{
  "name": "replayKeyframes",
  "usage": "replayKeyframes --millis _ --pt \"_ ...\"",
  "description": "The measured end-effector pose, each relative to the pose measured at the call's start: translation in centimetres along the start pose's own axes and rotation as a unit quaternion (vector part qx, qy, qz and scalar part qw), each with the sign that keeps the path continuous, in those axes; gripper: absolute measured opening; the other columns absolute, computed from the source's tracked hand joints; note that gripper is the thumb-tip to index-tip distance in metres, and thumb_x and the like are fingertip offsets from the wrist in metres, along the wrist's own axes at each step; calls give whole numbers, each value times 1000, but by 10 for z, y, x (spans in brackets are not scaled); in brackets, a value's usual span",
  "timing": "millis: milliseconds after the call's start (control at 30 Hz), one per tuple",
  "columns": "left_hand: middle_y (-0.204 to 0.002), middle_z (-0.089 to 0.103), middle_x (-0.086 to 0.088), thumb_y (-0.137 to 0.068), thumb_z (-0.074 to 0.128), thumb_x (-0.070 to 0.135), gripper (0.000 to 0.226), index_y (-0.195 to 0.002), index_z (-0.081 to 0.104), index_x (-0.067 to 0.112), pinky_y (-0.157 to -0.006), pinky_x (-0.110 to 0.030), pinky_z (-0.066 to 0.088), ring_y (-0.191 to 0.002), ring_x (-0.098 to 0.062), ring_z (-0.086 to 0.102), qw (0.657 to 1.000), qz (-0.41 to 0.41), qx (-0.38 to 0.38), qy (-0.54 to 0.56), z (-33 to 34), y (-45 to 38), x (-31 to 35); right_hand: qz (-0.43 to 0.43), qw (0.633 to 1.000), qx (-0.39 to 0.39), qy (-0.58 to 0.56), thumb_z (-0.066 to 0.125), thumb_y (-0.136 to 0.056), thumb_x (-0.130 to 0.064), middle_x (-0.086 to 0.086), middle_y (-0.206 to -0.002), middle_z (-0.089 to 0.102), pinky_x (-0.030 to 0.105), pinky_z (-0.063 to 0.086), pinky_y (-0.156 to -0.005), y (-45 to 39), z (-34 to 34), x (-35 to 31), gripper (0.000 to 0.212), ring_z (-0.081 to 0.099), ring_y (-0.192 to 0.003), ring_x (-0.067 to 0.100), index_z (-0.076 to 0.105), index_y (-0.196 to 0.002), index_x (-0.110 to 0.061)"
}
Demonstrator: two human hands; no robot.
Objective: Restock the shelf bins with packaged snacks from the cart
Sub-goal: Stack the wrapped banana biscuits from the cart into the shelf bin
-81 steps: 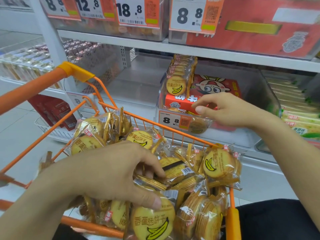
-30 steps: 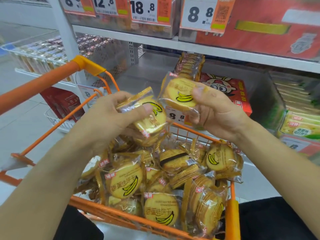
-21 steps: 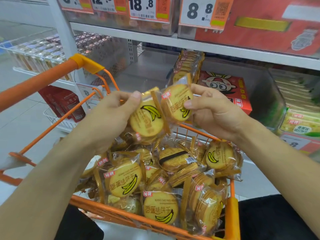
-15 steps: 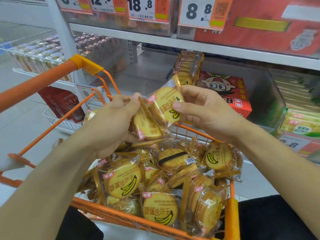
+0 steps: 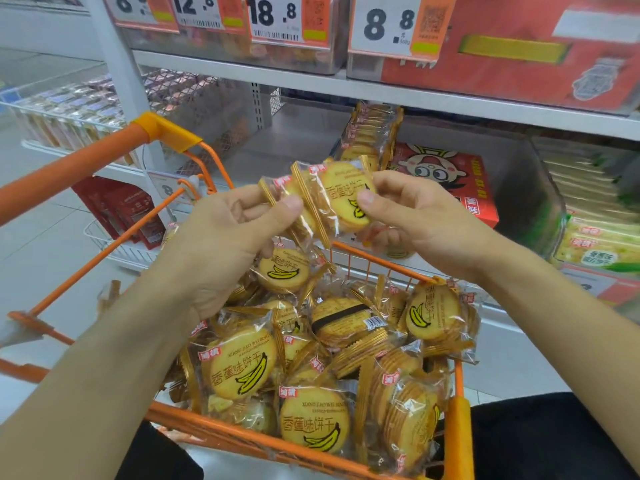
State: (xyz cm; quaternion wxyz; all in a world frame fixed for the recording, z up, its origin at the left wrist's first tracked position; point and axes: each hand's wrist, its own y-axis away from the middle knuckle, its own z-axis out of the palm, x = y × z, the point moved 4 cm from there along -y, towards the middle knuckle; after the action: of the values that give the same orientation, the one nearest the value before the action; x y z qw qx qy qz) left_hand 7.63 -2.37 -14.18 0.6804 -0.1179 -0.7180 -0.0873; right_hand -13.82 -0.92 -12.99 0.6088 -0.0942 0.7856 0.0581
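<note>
Orange wire shopping cart (image 5: 460,427) sits nearest, heaped with clear-wrapped round yellow banana biscuit packs (image 5: 242,365); too many overlap to count, at least ten faces showing. Pale tiled floor (image 5: 52,244) spreads off to the left. Above the heap, both hands are up and busy: left hand (image 5: 225,237) pinches one clear-wrapped biscuit pack (image 5: 294,199) between thumb and fingers, right hand (image 5: 415,216) grips a second biscuit pack (image 5: 343,192) with thumb on its front face. Two packs held, edges overlapping, hovering over the cart's far rim. Beyond them, a clear plastic shelf bin (image 5: 530,188) holds a row of the same biscuit packs standing on edge (image 5: 370,133) beside one red cartoon-face carton (image 5: 446,174). Higher up, the grey metal shelf (image 5: 381,95) carries four white-and-orange price tags (image 5: 391,26) and a big red box (image 5: 519,46).
</note>
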Motion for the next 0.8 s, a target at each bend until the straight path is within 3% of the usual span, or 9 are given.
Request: replayKeyframes --millis 100,200,267,367,433,533,633,733,800 --pt "-109 74 -12 -96 50 41 41 -118 68 10 -76 -41 56 -91 -29 70 997 -26 -11 77 18 2 4 -11 1000 16 4 64 -90 -33 8 -88 72 22 51 -58 1 2 0 41 64 -68 12 57 -123 -9" --pt "-107 72 -16 -88 65 47 52 -123 61 9 -74 -45 59 -91 -38 71 994 -29 -62 83 34 1 7 -53 993 18 107 65 -83 -47 19 -95 68 30 51 -61 1 2 -1 49 63 -69 19 56 -119 -16" --pt "-102 73 -10 -82 76 36 47 -121 59 13 -76 -49 59 -88 -38 73 999 1 -50 -10 37 -5 10 -78 980 10 185 67 -85 -55 8 -107 67 36 56 -74 3 -7 -2 54 66 -89 18 55 -123 -19" --pt "-98 74 1 -82 78 33 35 -110 62 21 -74 -47 61 -76 -27 75 985 47 -51 -155 47 -14 23 -102 979 13 178 76 -78 -55 -5 -141 47 35 55 -90 10 -35 -3 88 55 -124 9 30 -150 -33" --pt "-97 75 1 -80 79 32 36 -110 63 20 -72 -42 62 -76 -20 75 970 96 -88 -206 61 -22 38 -118 967 9 227 72 -83 -53 -8 -149 36 36 53 -98 17 -51 -6 87 45 -135 7 24 -154 -37" --pt "-100 74 3 -79 81 37 44 -116 63 21 -85 -43 58 -90 -12 72 937 157 -138 -281 85 -41 50 -140 934 17 327 68 -91 -43 -12 -138 52 33 50 -100 24 -71 -10 62 54 -124 4 44 -145 -25" --pt "-116 69 10 -82 75 49 61 -134 55 23 -97 -36 53 -104 -4 65 898 182 -158 -369 107 -67 43 -133 926 90 342 80 -84 -27 -14 -117 64 28 50 -89 26 -101 -2 51 64 -97 2 56 -129 -27" --pt "-145 52 0 -93 54 56 70 -149 38 16 -107 -28 39 -131 -13 49 843 154 -186 -482 128 -87 23 -4 889 167 427 76 -87 -25 -1 -104 64 32 43 -76 26 -137 22 51 61 -83 17 52 -132 -23" --pt "-128 59 -7 -99 42 54 57 -134 52 10 -95 -33 43 -123 -24 54 811 128 -217 -527 142 -97 5 80 868 163 463 73 -89 -23 5 -104 61 31 38 -75 25 -152 42 54 55 -84 22 48 -136 -17"
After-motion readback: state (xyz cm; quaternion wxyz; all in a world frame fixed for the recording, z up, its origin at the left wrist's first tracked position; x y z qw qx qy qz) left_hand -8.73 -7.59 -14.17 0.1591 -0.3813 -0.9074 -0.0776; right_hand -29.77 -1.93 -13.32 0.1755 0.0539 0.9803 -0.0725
